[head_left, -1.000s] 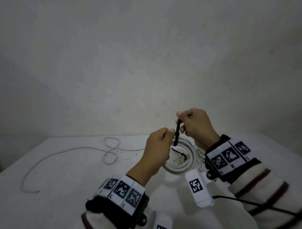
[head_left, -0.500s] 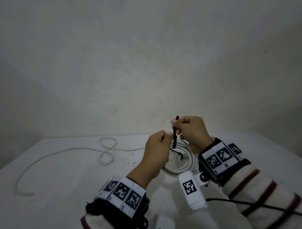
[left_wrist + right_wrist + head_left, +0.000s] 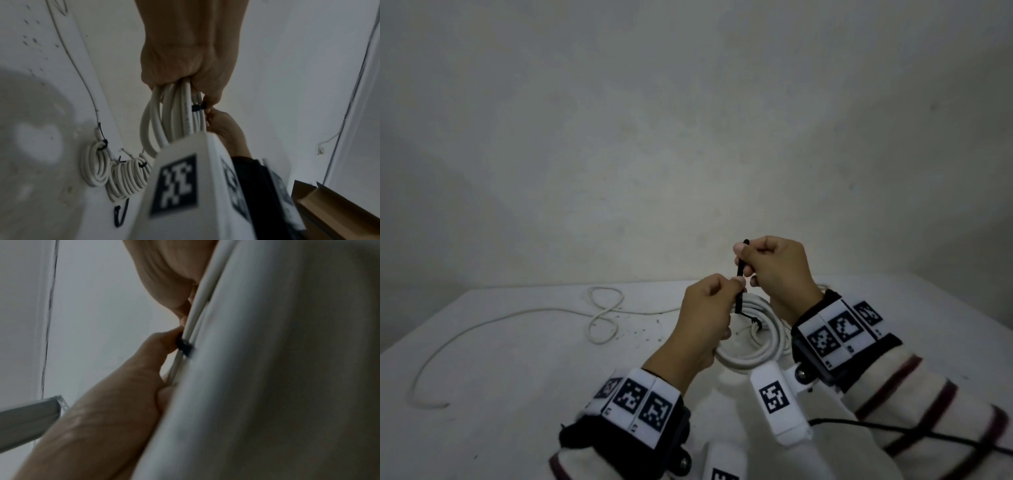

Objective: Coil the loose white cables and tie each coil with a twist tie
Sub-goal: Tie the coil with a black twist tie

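smooth white plastic sheathing on the held coil (image 3: 176, 113), faintly glossy where light runs along the strands. the twist tie (image 3: 740, 274) reads matt black, thin and stiff-looking. the loose cable (image 3: 524, 313) has the same pale, smooth jacket. worktop (image 3: 517, 394) is matt white, a little gritty with dark specks. wall (image 3: 688, 137) is dull, mottled plaster. sleeve (image 3: 928, 404) is soft knit cloth, cream with dark stripes. cardboard box (image 3: 337, 209), plain brown, matt.

Three white cable coils (image 3: 172, 113), one loose cable (image 3: 517, 315), two hands (image 3: 705, 318).
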